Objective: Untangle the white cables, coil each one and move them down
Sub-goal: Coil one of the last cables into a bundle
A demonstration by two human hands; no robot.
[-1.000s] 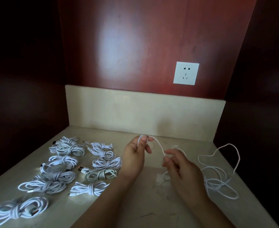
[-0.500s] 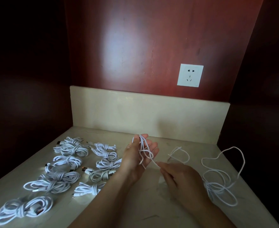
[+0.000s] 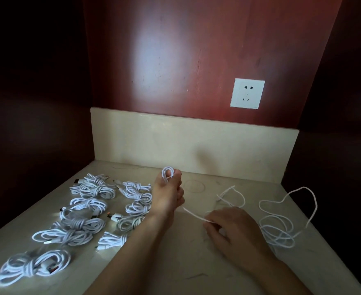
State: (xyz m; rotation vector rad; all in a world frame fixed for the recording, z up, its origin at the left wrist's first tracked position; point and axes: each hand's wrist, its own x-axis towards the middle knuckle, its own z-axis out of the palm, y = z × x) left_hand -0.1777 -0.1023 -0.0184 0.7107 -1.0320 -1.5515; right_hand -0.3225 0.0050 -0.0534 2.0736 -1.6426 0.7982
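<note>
My left hand (image 3: 168, 195) grips a small coil of white cable (image 3: 167, 173), its loops sticking up above the fingers. The same cable runs down and right as a taut strand (image 3: 193, 214) into my right hand (image 3: 233, 229), which pinches it between thumb and fingers just above the counter. Its free tail (image 3: 231, 195) curls on the surface behind my right hand. A loose tangled white cable (image 3: 281, 228) lies at the right side of the counter. Several coiled and tied white cables (image 3: 90, 211) lie in two rows on the left.
The beige stone counter (image 3: 186, 262) sits in a niche with dark side walls and a low stone backsplash (image 3: 192, 143). A white wall socket (image 3: 247, 93) is on the red-brown panel above. The counter's right edge runs close to the loose cable.
My left hand has wound more cable around its fingers and closed on the coil. My right hand slid lower and nearer, feeding the strand; the free tail has shortened.
</note>
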